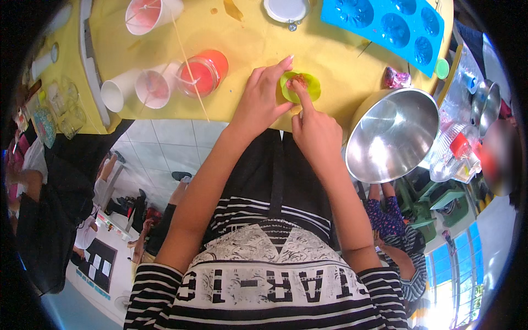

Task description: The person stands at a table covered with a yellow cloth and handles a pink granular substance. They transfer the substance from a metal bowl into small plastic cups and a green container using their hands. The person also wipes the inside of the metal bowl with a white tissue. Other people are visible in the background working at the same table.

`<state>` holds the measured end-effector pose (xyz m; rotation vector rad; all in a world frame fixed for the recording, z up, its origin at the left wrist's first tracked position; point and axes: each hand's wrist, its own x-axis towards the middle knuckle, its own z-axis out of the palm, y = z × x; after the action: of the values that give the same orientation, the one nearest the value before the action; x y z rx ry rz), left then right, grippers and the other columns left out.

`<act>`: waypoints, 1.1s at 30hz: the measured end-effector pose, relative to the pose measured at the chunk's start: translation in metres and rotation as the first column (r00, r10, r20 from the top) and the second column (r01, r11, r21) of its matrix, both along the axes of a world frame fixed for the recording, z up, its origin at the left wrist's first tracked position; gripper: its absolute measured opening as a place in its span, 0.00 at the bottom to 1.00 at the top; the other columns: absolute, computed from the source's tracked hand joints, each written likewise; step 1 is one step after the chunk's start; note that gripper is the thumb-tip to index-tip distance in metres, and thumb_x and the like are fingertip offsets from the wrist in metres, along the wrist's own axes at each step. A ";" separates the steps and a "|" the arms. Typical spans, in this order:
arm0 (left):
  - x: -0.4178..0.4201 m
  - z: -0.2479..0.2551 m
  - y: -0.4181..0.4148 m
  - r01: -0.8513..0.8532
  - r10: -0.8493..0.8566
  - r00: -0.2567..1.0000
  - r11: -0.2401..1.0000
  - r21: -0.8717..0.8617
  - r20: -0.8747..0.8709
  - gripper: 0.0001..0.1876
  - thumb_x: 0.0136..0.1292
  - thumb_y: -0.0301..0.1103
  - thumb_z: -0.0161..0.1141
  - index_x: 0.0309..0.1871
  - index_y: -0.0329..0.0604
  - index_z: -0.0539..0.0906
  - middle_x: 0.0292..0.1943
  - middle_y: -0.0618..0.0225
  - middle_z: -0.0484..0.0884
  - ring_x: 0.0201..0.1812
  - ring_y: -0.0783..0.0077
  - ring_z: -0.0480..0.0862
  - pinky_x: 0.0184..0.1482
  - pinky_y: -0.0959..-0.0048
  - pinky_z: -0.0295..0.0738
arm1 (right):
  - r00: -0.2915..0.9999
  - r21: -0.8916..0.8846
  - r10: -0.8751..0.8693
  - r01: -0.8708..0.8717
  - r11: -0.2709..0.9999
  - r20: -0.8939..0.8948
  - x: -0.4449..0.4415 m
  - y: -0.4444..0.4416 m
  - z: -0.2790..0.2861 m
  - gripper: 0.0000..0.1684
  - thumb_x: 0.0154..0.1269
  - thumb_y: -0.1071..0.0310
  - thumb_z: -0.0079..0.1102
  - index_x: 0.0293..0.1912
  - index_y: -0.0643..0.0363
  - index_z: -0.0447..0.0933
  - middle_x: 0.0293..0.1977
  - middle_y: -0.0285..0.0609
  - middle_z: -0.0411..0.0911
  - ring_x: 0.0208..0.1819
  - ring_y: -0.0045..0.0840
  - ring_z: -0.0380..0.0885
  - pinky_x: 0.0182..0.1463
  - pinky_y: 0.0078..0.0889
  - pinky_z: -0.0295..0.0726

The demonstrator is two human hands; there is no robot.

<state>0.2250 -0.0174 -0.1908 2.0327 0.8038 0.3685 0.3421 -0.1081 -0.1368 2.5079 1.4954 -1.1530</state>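
A small lime-green cup mould [314, 87] with reddish material inside stands on the yellow-covered table before me. My left hand [264, 93] curves around its left side, thumb near its lower rim; whether it grips the mould is hard to tell. With the index finger extended, my right hand [315, 128] presses into the reddish material; its other fingers are curled. Left of my hands is a glass jar of red wax-like material [214, 70], with a thin stick and a wick across its mouth.
White cups [112, 95] stand at the left, some holding pinkish material. A blue flower-patterned silicone mould [381, 24] lies at the upper right. Near my right forearm is a large steel bowl [392, 136]. A round white-topped object [286, 9] sits at the far edge. Other people are around.
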 end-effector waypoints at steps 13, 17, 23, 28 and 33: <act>0.001 0.006 0.003 0.016 -0.018 0.998 0.999 -0.032 -0.061 0.51 0.42 0.23 0.73 0.72 0.45 0.58 0.57 0.63 0.77 0.58 0.55 0.73 0.64 0.61 0.65 | 0.999 -0.061 -0.042 0.040 0.997 -0.020 0.001 0.003 0.010 0.36 0.61 0.64 0.54 0.68 0.31 0.60 0.20 0.49 0.78 0.23 0.45 0.79 0.29 0.48 0.80; 0.002 0.007 0.003 0.000 -0.001 1.000 0.999 -0.040 -0.027 0.51 0.42 0.23 0.73 0.72 0.46 0.58 0.57 0.63 0.77 0.58 0.56 0.73 0.63 0.61 0.65 | 1.000 -0.056 -0.013 0.014 0.998 0.006 0.002 0.001 0.003 0.36 0.61 0.64 0.54 0.68 0.31 0.61 0.20 0.48 0.78 0.23 0.45 0.80 0.30 0.48 0.80; 0.001 0.004 0.003 0.003 -0.004 1.000 0.999 -0.045 -0.031 0.51 0.41 0.23 0.73 0.72 0.46 0.58 0.56 0.63 0.78 0.57 0.56 0.73 0.62 0.61 0.66 | 1.000 0.041 -0.002 0.002 0.999 0.005 0.000 -0.004 -0.002 0.35 0.60 0.62 0.56 0.68 0.37 0.63 0.17 0.46 0.78 0.20 0.43 0.79 0.26 0.46 0.79; 0.001 0.005 0.005 0.024 -0.025 1.000 0.999 -0.032 -0.016 0.51 0.42 0.25 0.73 0.72 0.46 0.58 0.56 0.64 0.77 0.57 0.56 0.74 0.62 0.61 0.66 | 0.998 -0.088 -0.064 0.064 0.994 0.001 0.008 0.003 0.014 0.32 0.61 0.63 0.54 0.66 0.39 0.66 0.20 0.49 0.78 0.23 0.45 0.80 0.31 0.48 0.80; -0.001 0.003 0.005 0.027 -0.027 1.000 1.000 0.014 -0.016 0.51 0.42 0.26 0.73 0.72 0.47 0.58 0.55 0.64 0.76 0.55 0.56 0.74 0.60 0.61 0.67 | 0.994 -0.037 -0.106 0.106 0.994 -0.002 0.006 0.003 0.008 0.29 0.62 0.64 0.53 0.64 0.43 0.69 0.20 0.51 0.78 0.24 0.47 0.79 0.33 0.50 0.79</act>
<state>0.2245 -0.0126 -0.1877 2.0597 0.7845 0.3445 0.3480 -0.1053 -0.1288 2.5905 1.3433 -1.1884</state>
